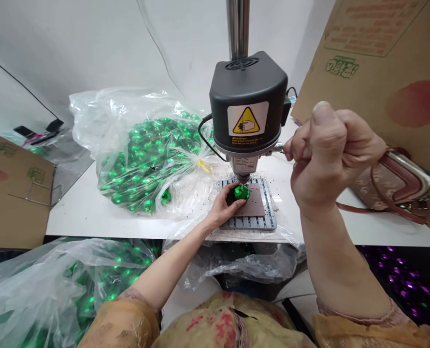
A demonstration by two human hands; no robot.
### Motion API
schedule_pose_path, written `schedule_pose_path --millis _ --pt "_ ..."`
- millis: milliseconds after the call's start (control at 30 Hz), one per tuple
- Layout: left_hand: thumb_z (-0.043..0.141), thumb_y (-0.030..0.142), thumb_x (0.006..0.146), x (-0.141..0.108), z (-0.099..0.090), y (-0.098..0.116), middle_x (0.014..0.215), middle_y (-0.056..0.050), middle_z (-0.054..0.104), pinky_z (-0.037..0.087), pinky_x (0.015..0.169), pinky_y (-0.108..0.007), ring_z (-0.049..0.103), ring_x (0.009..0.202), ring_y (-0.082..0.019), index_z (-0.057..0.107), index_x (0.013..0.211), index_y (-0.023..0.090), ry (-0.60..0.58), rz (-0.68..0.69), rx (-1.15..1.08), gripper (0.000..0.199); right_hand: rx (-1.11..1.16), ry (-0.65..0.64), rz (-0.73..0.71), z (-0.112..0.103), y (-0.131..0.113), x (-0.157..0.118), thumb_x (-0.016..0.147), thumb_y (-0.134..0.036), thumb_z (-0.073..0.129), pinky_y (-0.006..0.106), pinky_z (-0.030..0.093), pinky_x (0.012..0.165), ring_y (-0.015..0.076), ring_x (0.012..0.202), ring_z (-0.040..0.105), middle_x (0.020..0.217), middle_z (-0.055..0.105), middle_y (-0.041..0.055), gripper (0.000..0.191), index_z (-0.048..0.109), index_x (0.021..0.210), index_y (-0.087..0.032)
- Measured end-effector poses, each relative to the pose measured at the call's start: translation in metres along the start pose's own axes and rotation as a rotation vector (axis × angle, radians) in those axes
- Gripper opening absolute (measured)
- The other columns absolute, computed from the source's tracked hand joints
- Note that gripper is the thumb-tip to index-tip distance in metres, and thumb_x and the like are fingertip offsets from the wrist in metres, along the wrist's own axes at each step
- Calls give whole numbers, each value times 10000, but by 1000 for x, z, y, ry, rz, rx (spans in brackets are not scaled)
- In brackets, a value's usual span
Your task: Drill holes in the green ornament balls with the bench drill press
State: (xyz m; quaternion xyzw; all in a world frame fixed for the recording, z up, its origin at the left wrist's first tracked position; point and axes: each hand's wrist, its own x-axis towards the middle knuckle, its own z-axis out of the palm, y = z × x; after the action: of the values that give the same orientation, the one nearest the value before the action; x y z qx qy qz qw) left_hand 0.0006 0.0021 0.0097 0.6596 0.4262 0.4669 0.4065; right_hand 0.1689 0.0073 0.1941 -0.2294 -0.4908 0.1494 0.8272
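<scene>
A shiny green faceted ball [241, 192] sits under the chuck of a black drill press [248, 92]. My left hand [226, 205] grips the ball from its left side, thumb in front and fingers behind, over a brown pad [256, 205] on the slotted metal base [249, 223]. To the right of the press head, my right hand [327, 150] is closed in a fist around the feed handle [279, 147], of which only a short metal part shows.
A clear bag of green balls [146, 164] lies on the white table [80, 212] at left. Another bag [102, 275] is below the front edge. Cardboard boxes [15, 193] flank both sides. A pink purse [392, 183] lies at right, purple balls [403, 280] below.
</scene>
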Motion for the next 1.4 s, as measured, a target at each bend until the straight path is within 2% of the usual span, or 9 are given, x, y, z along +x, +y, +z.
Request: schedule_pose_path --millis 200,367,533,700,867,1067,1400 --pt "785 454 788 2 -2 -11 1271 -108 646 442 1077 -434 605 1198 -278 543 1320 203 17 -33 -116 637 20 -1 -1 0 1 0 857 -342 627 293 278 409 59 388 330 432 346 -69 480 341 497 -203" --pt "807 431 766 8 -7 -11 1285 -113 638 420 1100 -446 581 1226 -291 580 1299 201 -13 1 -100 623 25 -12 -1 -1 1 1 861 -345 624 284 280 415 56 391 341 430 339 -69 483 330 504 -204" --pt "793 431 779 8 -6 -4 1292 -115 625 431 1095 -434 581 1225 -286 592 1292 201 -63 48 -78 597 31 -10 15 -1 1 0 853 -348 636 291 284 420 56 390 334 438 333 -72 487 307 519 -212" --pt "757 434 823 4 0 -2 1231 -107 660 469 1052 -420 622 1166 -260 574 1280 199 -38 -11 -105 545 33 -13 8 -1 0 0 857 -343 630 293 271 419 56 393 336 431 346 -73 476 334 509 -211" --pt "809 410 773 6 0 -6 1204 -110 677 480 1039 -416 635 1146 -256 564 1267 186 15 -31 -161 595 27 -17 6 -1 0 0 862 -351 625 286 287 422 51 391 328 434 345 -74 472 345 512 -204" --pt "825 406 749 11 -8 -5 1182 -110 695 488 1026 -417 645 1126 -262 606 1254 176 -26 -33 -193 597 47 -11 4 -1 1 -1 856 -355 633 286 279 423 49 388 320 431 342 -73 481 336 510 -202" --pt "840 446 718 10 -6 5 1205 -112 636 491 1040 -425 625 1154 -274 657 1200 191 -28 22 -70 576 11 3 -13 0 2 -1 857 -357 626 291 279 411 58 389 318 432 357 -66 476 341 507 -204"
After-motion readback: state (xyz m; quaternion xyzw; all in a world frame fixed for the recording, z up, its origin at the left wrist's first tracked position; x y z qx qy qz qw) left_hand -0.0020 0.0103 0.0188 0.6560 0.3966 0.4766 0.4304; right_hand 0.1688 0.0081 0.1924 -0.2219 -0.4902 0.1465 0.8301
